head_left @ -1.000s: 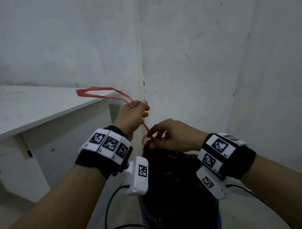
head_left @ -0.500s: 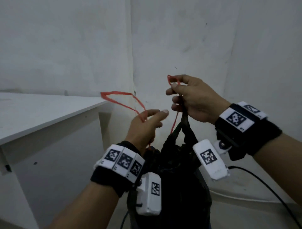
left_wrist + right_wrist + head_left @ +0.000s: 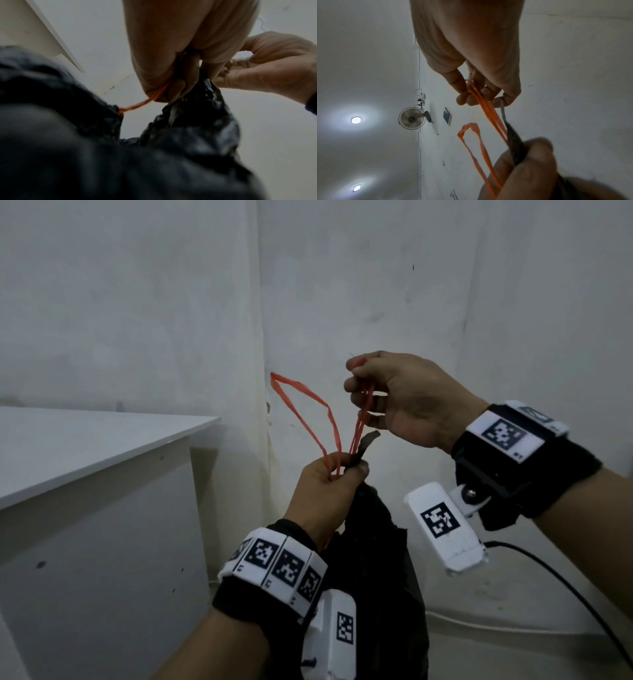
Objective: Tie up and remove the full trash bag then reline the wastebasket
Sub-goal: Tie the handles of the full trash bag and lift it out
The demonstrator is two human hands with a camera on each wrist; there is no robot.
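Note:
The full black trash bag (image 3: 376, 570) hangs in the air in front of me. My left hand (image 3: 329, 484) grips its gathered neck together with the red drawstrings, and a black strip of bag (image 3: 366, 443) sticks up from that fist. One red drawstring loop (image 3: 308, 412) stands free above the left hand. My right hand (image 3: 387, 395), higher and to the right, pinches the other red drawstring loop (image 3: 488, 108) taut in its curled fingers. In the left wrist view the bag (image 3: 197, 121) bunches under my fist (image 3: 171, 83). The wastebasket is out of view.
A white table (image 3: 85, 446) stands at the left against the wall. White walls meet in a corner (image 3: 263, 337) right behind the hands. A black cable (image 3: 565, 594) trails from my right wrist to the floor. A wall fan (image 3: 411, 119) shows in the right wrist view.
The bag has been lifted up from the bin. My left hand closed round the bag's neck and strings. The right hand kept its raised grip on its loop and drew slightly right.

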